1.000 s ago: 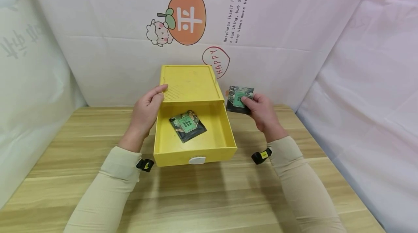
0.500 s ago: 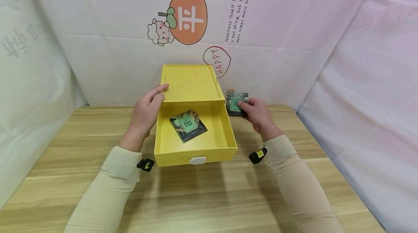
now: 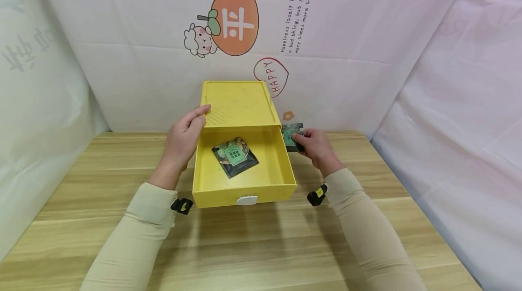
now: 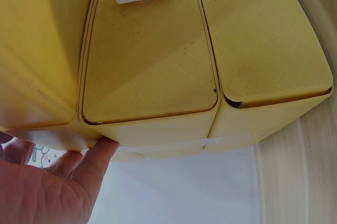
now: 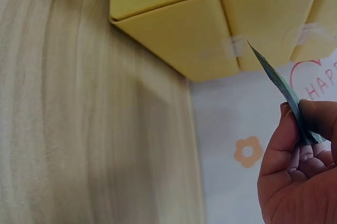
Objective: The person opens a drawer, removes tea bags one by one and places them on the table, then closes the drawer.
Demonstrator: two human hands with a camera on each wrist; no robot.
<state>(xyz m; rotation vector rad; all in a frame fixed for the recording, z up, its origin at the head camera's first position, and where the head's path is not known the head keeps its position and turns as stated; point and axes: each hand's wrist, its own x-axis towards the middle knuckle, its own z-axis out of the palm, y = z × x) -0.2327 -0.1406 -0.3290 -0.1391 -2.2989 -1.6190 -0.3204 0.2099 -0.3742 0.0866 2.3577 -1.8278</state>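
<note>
A yellow stacked drawer unit [image 3: 240, 100] stands against the back cloth, its top drawer [image 3: 269, 177] pulled out toward me. Inside that drawer a dark sachet with a green label [image 3: 235, 157] lies flat and askew. My left hand [image 3: 183, 139] rests on the unit's upper left edge; in the left wrist view its fingers [image 4: 95, 169] lie fairly straight against the yellow wall. My right hand [image 3: 318, 146] pinches a second, similar sachet [image 3: 290, 136] between thumb and fingers, just right of the unit, which overlaps it. Edge-on, this sachet [image 5: 279, 84] shows thin in the right wrist view.
Lower closed drawers [image 4: 152, 50] sit under the pulled-out one. A white knob [image 3: 246, 200] juts from the drawer front. The wood-grain table [image 3: 228, 254] runs back to a printed white cloth [image 3: 338, 87], with white cloth at both sides as well.
My right hand has moved left and slightly down with its sachet, toward the unit's right side. The left hand, the drawer and the sachet inside have stayed put.
</note>
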